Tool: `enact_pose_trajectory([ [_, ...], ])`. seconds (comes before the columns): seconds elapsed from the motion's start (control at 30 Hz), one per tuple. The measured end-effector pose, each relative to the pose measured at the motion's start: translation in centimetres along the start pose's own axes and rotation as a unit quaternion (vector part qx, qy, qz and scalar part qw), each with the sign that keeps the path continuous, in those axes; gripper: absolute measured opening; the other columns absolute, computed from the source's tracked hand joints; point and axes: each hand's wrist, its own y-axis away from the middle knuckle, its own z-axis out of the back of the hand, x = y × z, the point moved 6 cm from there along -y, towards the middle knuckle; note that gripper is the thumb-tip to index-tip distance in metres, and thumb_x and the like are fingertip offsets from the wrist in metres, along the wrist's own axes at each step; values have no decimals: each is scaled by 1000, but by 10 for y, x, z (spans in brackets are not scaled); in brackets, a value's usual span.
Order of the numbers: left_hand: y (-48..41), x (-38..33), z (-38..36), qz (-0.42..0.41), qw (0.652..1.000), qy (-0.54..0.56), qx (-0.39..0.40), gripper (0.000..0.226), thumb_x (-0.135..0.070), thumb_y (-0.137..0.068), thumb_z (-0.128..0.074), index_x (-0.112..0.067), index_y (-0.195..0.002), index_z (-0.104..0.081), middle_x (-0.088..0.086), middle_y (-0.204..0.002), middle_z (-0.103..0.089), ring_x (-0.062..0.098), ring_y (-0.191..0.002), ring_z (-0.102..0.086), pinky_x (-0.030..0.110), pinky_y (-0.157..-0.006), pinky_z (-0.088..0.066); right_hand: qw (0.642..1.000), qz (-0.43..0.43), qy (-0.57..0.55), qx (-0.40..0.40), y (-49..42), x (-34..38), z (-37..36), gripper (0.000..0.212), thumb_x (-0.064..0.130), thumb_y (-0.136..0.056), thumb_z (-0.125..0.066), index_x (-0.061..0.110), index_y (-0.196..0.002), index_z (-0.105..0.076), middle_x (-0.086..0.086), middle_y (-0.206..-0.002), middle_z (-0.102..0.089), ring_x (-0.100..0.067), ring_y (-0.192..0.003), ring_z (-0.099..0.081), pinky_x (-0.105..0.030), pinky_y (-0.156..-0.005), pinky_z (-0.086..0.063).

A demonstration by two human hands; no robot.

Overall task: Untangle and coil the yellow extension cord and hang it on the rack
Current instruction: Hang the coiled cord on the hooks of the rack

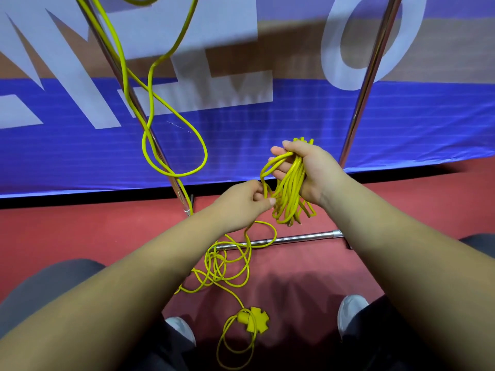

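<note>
**Cord part-coiled, 2 hands on it**

Right hand [310, 170] clenched round one bundle of yellow extension cord [288, 202] loops, between the rack's [367, 84] 2 uprights. Left hand [241, 204] pinches 1 strand just beside. Loose tangle and 1 socket block [254, 321] on the floor before the rack's base bar.

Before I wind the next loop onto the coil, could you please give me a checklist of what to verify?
1. Coiled bundle gripped by right hand: ok.
2. Left hand pinching a strand beside the bundle: ok.
3. Floor tangle loosened: not ok, loops overlap.
4. Hanging loop clear of rack pole: not ok, it crosses the pole.
5. Socket block clear of shoes: ok.
6. Knots inside bundle: cannot tell.
</note>
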Motion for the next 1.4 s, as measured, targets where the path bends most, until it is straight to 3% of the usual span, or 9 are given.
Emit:
enact_pose_trajectory([
  [0.13, -4, 7, 0, 3, 995, 91, 35, 26, -29, -100, -69, -14, -82, -57, 4, -80, -77, 13, -68, -69, 30, -66, -52, 999, -2, -31, -15, -3, 2, 1, 9, 13, -105, -58, 6, -110, -61, -5, -80, -80, -20, -73, -79, -37, -63, -61],
  [0.23, 7, -3, -9, -40, 989, 16, 142, 24, -24, -101, -68, -6, -85, -66, 3, -79, -75, 0, -60, -63, 14, -59, -44, 997, -5, -59, -40, -7, 2, 10, 6, 11, -104, -59, 6, -106, -61, -5, -72, -76, -21, -69, -79, -36, -58, -62],
  [0.37, 17, 0, -29, -68, 956, -124, 258, 24, -33, -98, -71, -16, -81, -65, -12, -64, -58, 0, -58, -46, 20, -59, -38, 997, -1, -55, -48, -12, 3, 20, 7, 13, -103, -60, 8, -108, -61, -3, -70, -73, -18, -61, -74, -33, -57, -61],
  [0.57, 26, 28, -37, -6, 902, -152, 404, 19, -26, -99, -70, -28, -80, -68, -12, -84, -72, -3, -70, -59, 12, -67, -43, 999, -20, -31, -11, -14, 0, 15, 8, 14, -101, -61, 8, -103, -65, -2, -70, -68, -16, -55, -65, -29, -57, -58],
  [0.77, 25, 94, -51, 91, 842, -297, 441, 22, -9, -93, -66, -17, -112, -75, -4, -97, -69, 13, -92, -61, 27, -81, -46, 998, -37, -26, 52, -7, 20, 5, 12, 16, -100, -54, 16, -91, -60, 6, -69, -63, -7, -44, -44, -21, -44, -38],
  [0.97, 11, 147, -29, 127, 892, -269, 341, 24, -12, -102, -57, -21, -117, -73, -1, -105, -68, 15, -96, -60, 26, -79, -45, 989, -80, 30, 123, 10, 30, 5, 25, 33, -102, -54, 18, -82, -59, 9, -49, -30, -7, -34, -27, -19, -35, -25],
  [1.2, -18, 124, 14, 105, 985, -122, 58, 31, -39, -106, -54, -13, -91, -62, 7, -85, -66, 25, -78, -58, 35, -71, -45, 977, -117, 112, 141, 19, 31, 9, 38, 52, -97, -62, 16, -84, -61, 10, -53, -27, -7, -36, -25, -21, -35, -22],
  [1.3, -20, 89, 36, 62, 997, 43, -18, 28, -36, -105, -57, -29, -81, -69, -3, -68, -65, 23, -70, -71, 40, -75, -57, 969, -102, 200, 102, 17, 25, 12, 36, 53, -93, -70, 20, -84, -58, 8, -55, -31, -9, -38, -28, -23, -39, -27],
  [1.4, -18, 37, 50, -13, 996, 81, -42, 24, -34, -102, -62, -42, -82, -73, -12, -63, -62, 17, -59, -62, 35, -66, -55, 945, -82, 308, 72, 16, 14, 19, 36, 41, -93, -77, 20, -76, -54, 3, -55, -41, -13, -41, -33, -25, -42, -34],
])
